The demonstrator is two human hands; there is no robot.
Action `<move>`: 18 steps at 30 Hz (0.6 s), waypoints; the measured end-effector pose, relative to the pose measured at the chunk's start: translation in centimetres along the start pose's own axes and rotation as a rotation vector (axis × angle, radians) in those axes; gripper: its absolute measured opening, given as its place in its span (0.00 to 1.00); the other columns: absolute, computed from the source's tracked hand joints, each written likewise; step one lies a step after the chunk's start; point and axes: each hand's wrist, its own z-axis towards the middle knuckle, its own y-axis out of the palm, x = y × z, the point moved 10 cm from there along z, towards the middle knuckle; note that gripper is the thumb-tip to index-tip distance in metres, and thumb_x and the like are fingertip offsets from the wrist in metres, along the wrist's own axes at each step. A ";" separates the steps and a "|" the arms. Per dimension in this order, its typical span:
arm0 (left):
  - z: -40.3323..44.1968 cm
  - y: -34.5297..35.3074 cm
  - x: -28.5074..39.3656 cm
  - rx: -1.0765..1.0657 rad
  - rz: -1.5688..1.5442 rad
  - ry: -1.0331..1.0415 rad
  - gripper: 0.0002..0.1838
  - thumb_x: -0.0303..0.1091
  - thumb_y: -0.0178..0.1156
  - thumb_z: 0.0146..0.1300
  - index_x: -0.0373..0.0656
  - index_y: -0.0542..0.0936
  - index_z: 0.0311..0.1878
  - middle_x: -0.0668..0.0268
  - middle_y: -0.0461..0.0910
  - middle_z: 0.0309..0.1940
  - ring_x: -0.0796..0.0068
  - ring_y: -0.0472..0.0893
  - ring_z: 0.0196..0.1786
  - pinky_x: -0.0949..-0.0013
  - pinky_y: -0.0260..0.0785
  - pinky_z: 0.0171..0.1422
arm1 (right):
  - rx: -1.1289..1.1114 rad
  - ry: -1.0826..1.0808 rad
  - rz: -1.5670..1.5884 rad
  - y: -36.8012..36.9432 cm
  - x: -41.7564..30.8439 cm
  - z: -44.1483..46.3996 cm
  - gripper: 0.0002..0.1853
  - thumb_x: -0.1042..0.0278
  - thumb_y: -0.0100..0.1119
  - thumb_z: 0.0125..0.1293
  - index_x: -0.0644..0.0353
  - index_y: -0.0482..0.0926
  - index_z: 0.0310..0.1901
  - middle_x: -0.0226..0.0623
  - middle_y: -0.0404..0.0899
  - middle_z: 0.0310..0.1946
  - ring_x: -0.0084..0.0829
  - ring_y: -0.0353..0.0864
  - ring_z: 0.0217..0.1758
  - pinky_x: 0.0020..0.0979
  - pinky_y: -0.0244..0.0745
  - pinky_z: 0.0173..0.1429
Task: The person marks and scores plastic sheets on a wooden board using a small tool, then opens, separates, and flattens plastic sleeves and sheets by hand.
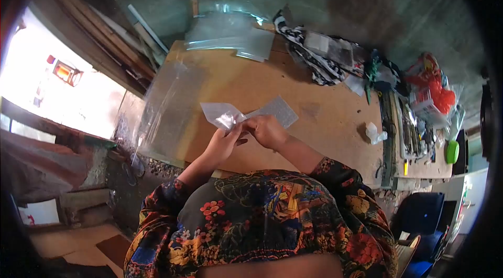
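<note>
Near the front of the wooden table (314, 100), my two hands meet at a clear plastic piece (217, 113). My left hand (226, 140) is closed on its lower end, thumb upward. My right hand (266, 130) touches the same end with its fingers pinched together; what lies between those fingertips is too small to make out. A grey translucent sheet (280, 112) lies flat on the table just beyond my right hand, partly covered by it.
Stacked clear sheets (225, 31) lie at the table's back edge. A black-and-white cloth (327, 71) is at the back right. Crumpled plastic (374, 133) sits at the right, beside a tool tray (414, 134), a red bag (443, 97) and a green object (451, 152).
</note>
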 end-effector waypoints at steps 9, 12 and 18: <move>0.2 5.3 7.0 -0.165 0.507 0.311 0.16 0.35 0.43 0.67 0.37 0.69 0.53 0.67 0.75 0.42 0.79 0.75 0.38 0.75 0.70 0.39 | 0.322 0.255 0.429 -10.3 3.8 -4.0 0.05 0.73 0.64 0.49 0.61 0.76 0.24 0.31 0.76 0.20 0.19 0.72 0.24 0.23 0.68 0.30; 2.3 2.2 7.9 0.009 0.399 0.285 0.14 0.37 0.46 0.66 0.37 0.76 0.41 0.67 0.78 0.29 0.80 0.76 0.31 0.75 0.70 0.36 | 0.717 0.364 0.644 -14.6 11.1 -7.9 0.06 0.75 0.61 0.52 0.61 0.72 0.24 0.28 0.73 0.19 0.18 0.72 0.24 0.23 0.67 0.29; 6.5 -6.9 11.1 0.375 0.838 0.319 0.21 0.46 0.49 0.61 0.35 0.79 0.27 0.63 0.77 0.18 0.70 0.78 0.25 0.68 0.68 0.30 | 1.344 0.602 0.750 -20.5 16.1 -20.5 0.08 0.74 0.56 0.59 0.63 0.66 0.29 0.35 0.72 0.26 0.24 0.75 0.27 0.24 0.76 0.32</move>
